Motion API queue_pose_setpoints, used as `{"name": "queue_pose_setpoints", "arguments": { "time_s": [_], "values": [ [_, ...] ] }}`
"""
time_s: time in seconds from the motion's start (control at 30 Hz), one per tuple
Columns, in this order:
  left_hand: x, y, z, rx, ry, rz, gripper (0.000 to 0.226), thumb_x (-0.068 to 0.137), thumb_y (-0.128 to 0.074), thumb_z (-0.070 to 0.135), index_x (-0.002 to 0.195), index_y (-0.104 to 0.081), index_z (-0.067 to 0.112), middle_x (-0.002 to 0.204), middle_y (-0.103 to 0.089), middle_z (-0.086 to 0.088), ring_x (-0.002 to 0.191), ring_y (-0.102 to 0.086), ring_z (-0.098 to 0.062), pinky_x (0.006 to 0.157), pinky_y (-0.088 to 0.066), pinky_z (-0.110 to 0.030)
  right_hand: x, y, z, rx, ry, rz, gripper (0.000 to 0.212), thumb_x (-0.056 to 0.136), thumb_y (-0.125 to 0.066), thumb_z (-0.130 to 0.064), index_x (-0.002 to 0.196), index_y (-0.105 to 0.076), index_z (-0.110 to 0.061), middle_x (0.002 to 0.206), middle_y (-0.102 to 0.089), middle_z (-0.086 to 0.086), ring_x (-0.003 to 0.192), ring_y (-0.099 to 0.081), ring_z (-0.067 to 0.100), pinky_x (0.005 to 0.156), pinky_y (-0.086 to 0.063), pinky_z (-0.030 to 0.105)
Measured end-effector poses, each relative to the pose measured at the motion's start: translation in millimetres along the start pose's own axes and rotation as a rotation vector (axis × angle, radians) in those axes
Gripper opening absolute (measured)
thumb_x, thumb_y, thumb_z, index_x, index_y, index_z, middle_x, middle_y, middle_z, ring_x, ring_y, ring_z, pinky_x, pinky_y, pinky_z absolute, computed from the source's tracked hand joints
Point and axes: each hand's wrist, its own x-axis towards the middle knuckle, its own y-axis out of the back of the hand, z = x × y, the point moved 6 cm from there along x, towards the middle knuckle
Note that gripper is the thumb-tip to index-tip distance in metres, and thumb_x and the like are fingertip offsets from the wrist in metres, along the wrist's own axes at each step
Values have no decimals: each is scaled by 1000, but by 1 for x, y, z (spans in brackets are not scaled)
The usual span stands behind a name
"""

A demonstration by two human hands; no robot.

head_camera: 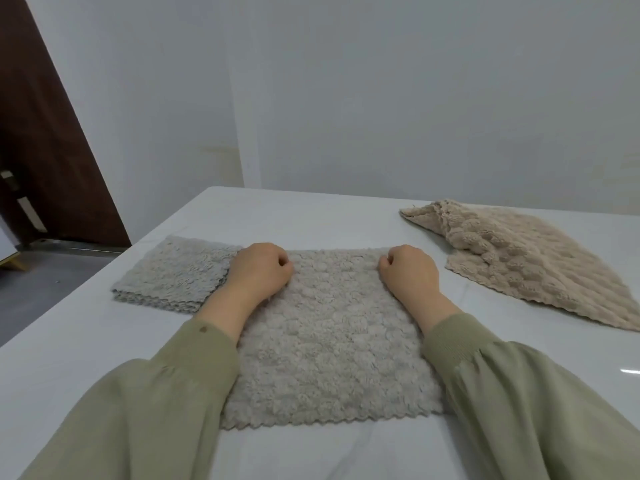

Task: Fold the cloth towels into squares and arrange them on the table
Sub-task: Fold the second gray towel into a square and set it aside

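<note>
Fingers (pixel 284 269) of left hand (pixel 259 271) and right hand (pixel 410 275) are pinching far corners of the centre-frame grey towel (pixel 329 348), requiring even, matched-edge folding.

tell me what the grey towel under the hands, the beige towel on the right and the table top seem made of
The grey towel looks like plush microfibre or coral fleece, matte; fuzzy clumped pile, scalloped hem. The beige towel is likely the same kind of fleece, matte; raised bubbly tufts. The table is hard, smooth, glossy white, perhaps stone or laminate; it shows a bright reflection.
</note>
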Motion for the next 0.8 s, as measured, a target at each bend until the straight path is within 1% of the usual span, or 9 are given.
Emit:
{"name": "queue_pose_setpoints", "arguments": {
  "time_s": [0.07,0.13,0.23,0.3,0.37,0.4,0.63,0.73,0.8],
  "values": [
    [-1,0,-6,-46,-18,89,22,91,-50,21,95,-71,17,99,-68,-2,87,-59,-22,69,-44,-28,3,4,4,39,14,46,22,90,-46,-17,75,-57,-6,77,-52,9,72,-50,25,58,-38,31],
    [-1,-4,-9,-44,-23,173,27,93,-45,15,108,-67,12,112,-63,-6,99,-58,-27,78,-46,-33,6,1,7,-4,32,33,26,92,-44,-16,109,-60,-6,110,-57,14,102,-50,31,81,-42,38],
    [3,-14,-5,109,-61,178,30,94,-41,9,115,-62,14,120,-59,-4,105,-53,-26,76,-43,-33,7,-10,11,-100,12,-110,39,96,-36,-18,134,-42,-11,135,-48,10,126,-39,30,103,-29,47],
    [7,-24,-4,164,-93,102,36,98,-36,18,130,-52,19,134,-52,-3,119,-44,-26,88,-42,-35,8,-15,12,-108,4,-178,42,96,-31,-18,138,-36,-12,139,-45,7,130,-34,28,107,-21,52],
    [10,-36,-9,138,-87,-29,44,101,-28,27,143,-37,20,149,-38,-3,134,-32,-26,107,-32,-38,8,-16,10,-101,1,-213,44,97,-29,-19,140,-33,-14,140,-44,7,131,-34,28,108,-18,55],
    [11,-38,-12,128,-87,-62,46,101,-27,29,145,-33,19,150,-35,-3,136,-29,-26,110,-29,-38,7,-15,9,-106,4,-217,44,96,-30,-19,140,-34,-14,139,-44,7,130,-36,29,108,-18,55],
    [4,-27,-7,85,-103,36,46,99,-37,26,144,-34,18,135,-46,-7,123,-38,-27,98,-35,-38,7,-8,2,-74,90,-82,42,90,-42,-14,133,-47,-15,121,-55,10,116,-43,32,104,-29,46],
    [3,-20,-4,-12,-131,113,47,92,-49,13,138,-44,20,122,-55,-5,118,-41,-26,95,-36,-37,7,-3,-1,-40,117,-32,37,82,-48,-6,118,-59,-12,107,-60,9,105,-46,31,86,-34,37],
    [0,-15,-4,-60,-126,167,49,86,-52,5,132,-51,20,115,-57,-4,113,-42,-25,93,-37,-36,6,-1,-1,-39,128,4,26,79,-50,-2,100,-64,-9,93,-58,8,96,-46,31,74,-30,33]
  ]
}}
